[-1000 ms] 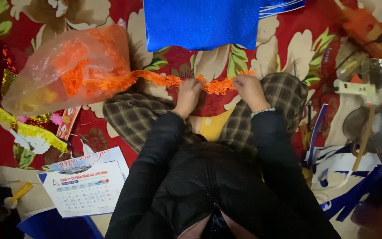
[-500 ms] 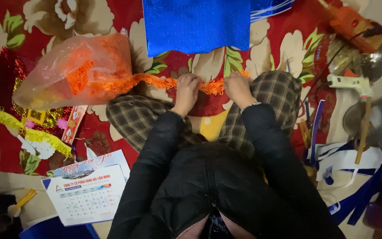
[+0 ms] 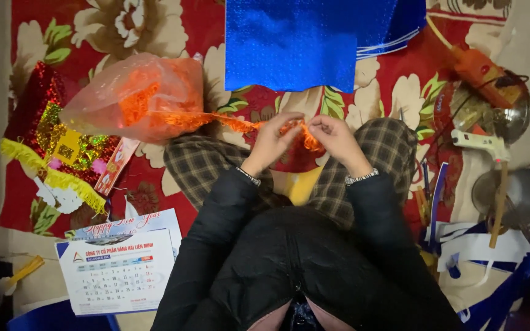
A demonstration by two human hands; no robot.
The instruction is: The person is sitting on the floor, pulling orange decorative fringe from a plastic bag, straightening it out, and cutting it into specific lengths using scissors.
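Since the earlier frame your two hands have drawn closer together above your knees, and the orange fringe now bunches between them instead of stretching flat. Your left hand pinches the orange fringe with fingers closed narrowly on it, and your right hand does the same just beside it, fingertips nearly touching the other hand's. From your left hand the fringe runs off to the left into the clear plastic bag, which lies on the red flowered cloth and holds more of the orange stuff. You sit with your checked trousers crossed beneath the hands. Ahead of you lies a shiny blue sheet. To your right are a white glue gun and a steel pot; to your left, a calendar and a yellow-fringed red ornament.
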